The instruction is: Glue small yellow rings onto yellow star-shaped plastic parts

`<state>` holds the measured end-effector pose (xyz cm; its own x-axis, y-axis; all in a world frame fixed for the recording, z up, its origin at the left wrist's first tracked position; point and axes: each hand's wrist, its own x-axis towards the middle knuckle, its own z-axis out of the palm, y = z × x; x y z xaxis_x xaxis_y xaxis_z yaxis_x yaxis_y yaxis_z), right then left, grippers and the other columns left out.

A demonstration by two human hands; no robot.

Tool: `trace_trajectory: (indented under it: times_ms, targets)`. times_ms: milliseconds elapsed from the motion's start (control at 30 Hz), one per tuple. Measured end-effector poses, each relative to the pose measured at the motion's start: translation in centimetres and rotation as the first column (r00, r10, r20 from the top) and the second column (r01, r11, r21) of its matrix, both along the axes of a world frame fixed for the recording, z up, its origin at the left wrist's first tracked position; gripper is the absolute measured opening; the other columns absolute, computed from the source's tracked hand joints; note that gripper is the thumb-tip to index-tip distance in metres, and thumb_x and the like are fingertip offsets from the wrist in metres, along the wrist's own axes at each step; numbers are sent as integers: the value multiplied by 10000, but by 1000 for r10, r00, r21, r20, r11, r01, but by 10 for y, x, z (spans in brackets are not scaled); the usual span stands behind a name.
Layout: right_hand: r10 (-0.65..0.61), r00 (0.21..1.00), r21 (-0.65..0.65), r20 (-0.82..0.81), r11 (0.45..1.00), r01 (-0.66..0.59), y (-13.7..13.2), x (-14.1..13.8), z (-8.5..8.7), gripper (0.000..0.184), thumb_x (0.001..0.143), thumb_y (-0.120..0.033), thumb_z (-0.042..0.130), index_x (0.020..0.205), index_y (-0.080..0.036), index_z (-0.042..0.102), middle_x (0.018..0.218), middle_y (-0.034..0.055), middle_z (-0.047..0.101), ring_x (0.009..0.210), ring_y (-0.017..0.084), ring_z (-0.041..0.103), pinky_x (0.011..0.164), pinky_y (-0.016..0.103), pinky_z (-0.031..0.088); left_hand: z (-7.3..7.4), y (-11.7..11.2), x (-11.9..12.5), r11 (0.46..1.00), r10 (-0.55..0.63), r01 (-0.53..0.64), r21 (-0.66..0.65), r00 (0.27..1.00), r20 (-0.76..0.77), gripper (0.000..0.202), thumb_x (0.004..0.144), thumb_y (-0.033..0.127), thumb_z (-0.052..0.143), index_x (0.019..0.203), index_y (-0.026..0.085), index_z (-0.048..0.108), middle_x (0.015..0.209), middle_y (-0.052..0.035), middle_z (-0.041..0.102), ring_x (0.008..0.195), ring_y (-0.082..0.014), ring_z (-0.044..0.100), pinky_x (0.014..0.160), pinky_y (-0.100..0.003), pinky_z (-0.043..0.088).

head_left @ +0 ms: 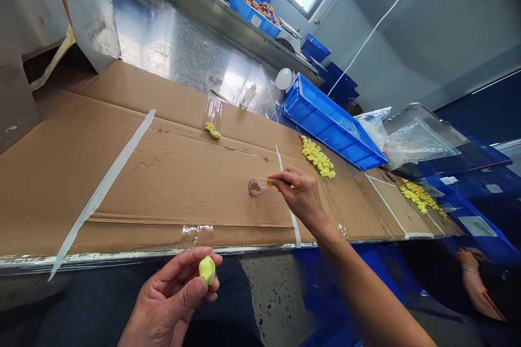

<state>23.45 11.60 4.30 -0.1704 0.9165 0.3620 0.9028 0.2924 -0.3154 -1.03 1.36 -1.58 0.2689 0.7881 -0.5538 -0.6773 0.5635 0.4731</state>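
Two bare hands work at a long cardboard sheet (pixel 171 184) taped across a steel bench. The left hand (pixel 171 295) is held low, in front of the bench edge, its fingers curled and thumb pressed against a yellow rubber duck toy (pixel 207 269), gripping it firmly; the toy's shape is mostly hidden by the fingers. The right hand (pixel 300 198) reaches over the cardboard, thumb and forefinger pinched closed on a small yellow-tipped item (pixel 268 182), too small to identify, and the other fingers folded in. That tip sits just beside a clear plastic cup (pixel 256 187) with a brownish stain under it. Beyond the right hand lies a heap of yellow duck toys (pixel 317 157), next to a blue plastic crate (pixel 334 124) and a clear plastic bag (pixel 382 135). A second heap of yellow duck toys (pixel 419 195) lies farther right, and a pair of duck toys (pixel 213 130) rests on the cardboard farther left. A plastic bottle (pixel 247 96) stands on the bench beyond, while a blue crate of orange and yellow toys (pixel 254 11) sits by the window. At lower right is a co-worker's braceleted forearm (pixel 474 282).
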Motion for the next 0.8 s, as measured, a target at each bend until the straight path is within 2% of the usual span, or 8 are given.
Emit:
trace_trajectory:
  times_ms: [233, 433, 500, 633, 733, 800]
  targets:
    - [-36, 995, -9, -89, 999, 35, -6, 7, 7, 108, 818, -174, 643, 759, -198, 730, 626, -2, 579, 609, 148, 554, 585, 267, 391, 1, 3, 3, 1000, 2, -2, -22, 1000, 16, 336, 516, 193, 885, 834, 200, 775, 882, -93, 785, 695, -183, 710, 676, -225, 581]
    - [-47, 952, -43, -302, 998, 36, -30, 1, 26, 74, 835, -225, 658, 813, -188, 719, 638, -10, 587, 540, 117, 531, 511, 247, 412, 9, 5, 13, 999, 36, -36, -2, 999, 13, 348, 474, 169, 894, 796, 187, 764, 863, -76, 785, 687, -180, 713, 670, -207, 575]
    - [-20, 911, -68, -412, 998, -9, -43, -9, 32, 53, 833, -218, 674, 826, -200, 724, 638, -11, 587, 544, 113, 525, 502, 241, 417, 10, 4, 16, 999, 39, -39, 7, 999, 37, 336, 475, 166, 894, 783, 186, 761, 846, -74, 785, 657, -169, 708, 645, -200, 571]
    - [27, 767, -147, -642, 977, -157, -68, -38, 40, 65, 828, -191, 701, 849, -231, 747, 637, -3, 585, 575, 120, 532, 507, 243, 420, 9, 0, 20, 1000, 13, -16, 21, 993, 116, 313, 455, 180, 908, 732, 177, 763, 792, -62, 785, 602, -150, 698, 602, -188, 560]
    - [70, 704, -178, -706, 946, -272, -81, -58, 39, 64, 825, -192, 714, 856, -233, 753, 650, 3, 604, 576, 117, 548, 500, 236, 427, 8, -4, 21, 1000, -1, -3, 23, 984, 180, 338, 433, 209, 921, 736, 185, 772, 777, -54, 787, 589, -148, 701, 588, -188, 557]
    - [95, 691, -183, -716, 930, -318, -86, -69, 35, 75, 821, -176, 719, 859, -229, 756, 650, 2, 613, 575, 112, 553, 500, 229, 426, 8, -6, 20, 999, 0, -7, 32, 979, 206, 346, 424, 206, 924, 737, 198, 776, 769, -37, 788, 595, -152, 708, 586, -187, 556]
